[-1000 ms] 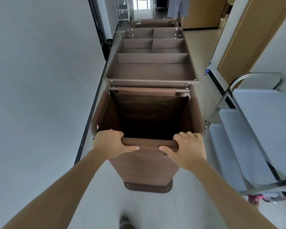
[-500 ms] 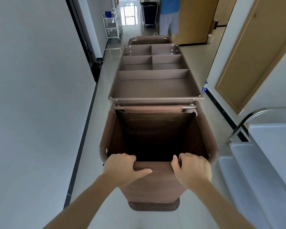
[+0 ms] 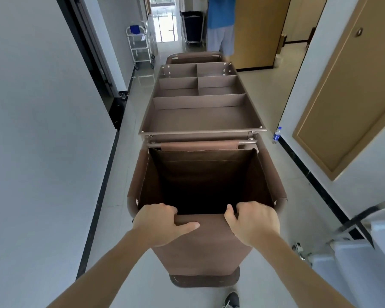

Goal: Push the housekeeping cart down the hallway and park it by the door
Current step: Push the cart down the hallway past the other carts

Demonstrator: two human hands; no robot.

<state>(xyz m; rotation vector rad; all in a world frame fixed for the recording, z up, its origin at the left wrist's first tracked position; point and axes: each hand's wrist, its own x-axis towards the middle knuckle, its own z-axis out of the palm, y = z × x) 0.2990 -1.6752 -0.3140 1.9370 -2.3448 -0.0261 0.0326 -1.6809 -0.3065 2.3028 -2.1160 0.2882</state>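
Cart rolling on down the hallway, both hands closed on the rear bar.

The left hand [image 3: 159, 224] and right hand [image 3: 253, 223] clamp the housekeeping cart [image 3: 200, 121] by its near bar; since a second ago the steel trolley [image 3: 365, 241] has slid back right of the grip, and a person in blue [image 3: 220, 25] now shows ahead by the open door [image 3: 253, 30], so parking is not yet done.

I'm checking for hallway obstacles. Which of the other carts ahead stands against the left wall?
The silver wire-shelf trolley with a blue item on top stands against the left wall. The black bin cart sits farther down on the right, beside the person in blue.
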